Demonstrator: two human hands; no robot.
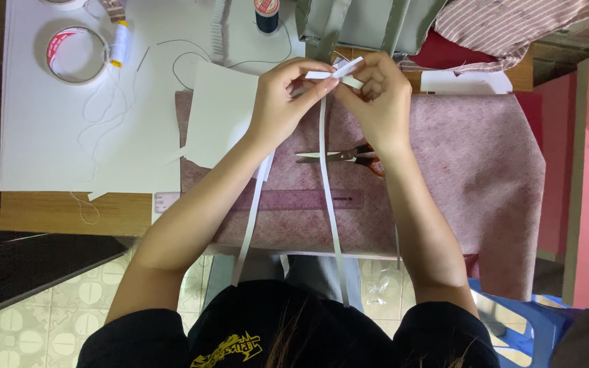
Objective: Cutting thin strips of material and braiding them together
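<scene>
My left hand and my right hand meet above the table, both pinching the folded top of a long white paper strip. The strip hangs down from my fingers over the table edge toward my lap. A second white strip runs down beside my left forearm. Scissors with orange handles lie on the mottled pink sheet just below my hands. A clear ruler lies across that sheet, partly under my left arm.
A white paper sheet and a larger white board cover the left of the table. A tape roll, thread spools and loose thread lie at the back. Grey and striped fabric is piled at the back right.
</scene>
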